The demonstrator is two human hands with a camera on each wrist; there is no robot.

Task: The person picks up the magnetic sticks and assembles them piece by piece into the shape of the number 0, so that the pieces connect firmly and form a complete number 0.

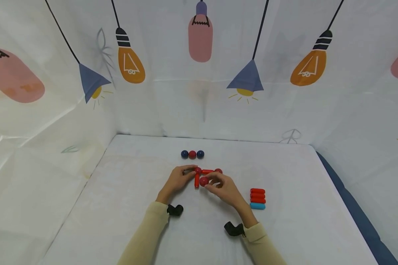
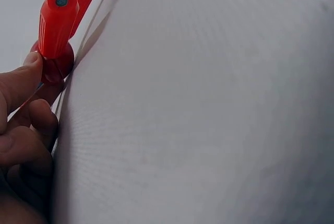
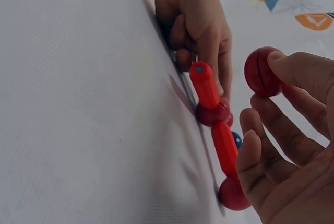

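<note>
My left hand (image 1: 180,179) pinches a red ball (image 1: 198,170) at the corner of a joined piece on the table. From that ball one red rod (image 1: 196,180) points toward me, its free end showing a small dark disc in the left wrist view. A second red rod (image 1: 207,172) runs right to another red ball (image 3: 234,193). My right hand (image 1: 224,187) holds a loose red ball (image 3: 262,72) between thumb and fingers, close to the free end of the near rod and apart from it in the right wrist view.
Behind the hands, two dark blue balls (image 1: 184,154) flank a red ball (image 1: 192,154) in a row. To the right lie several red rods (image 1: 258,195) side by side with one light blue rod (image 1: 257,206). A white patterned sheet (image 1: 172,103) hangs beyond the table's back edge.
</note>
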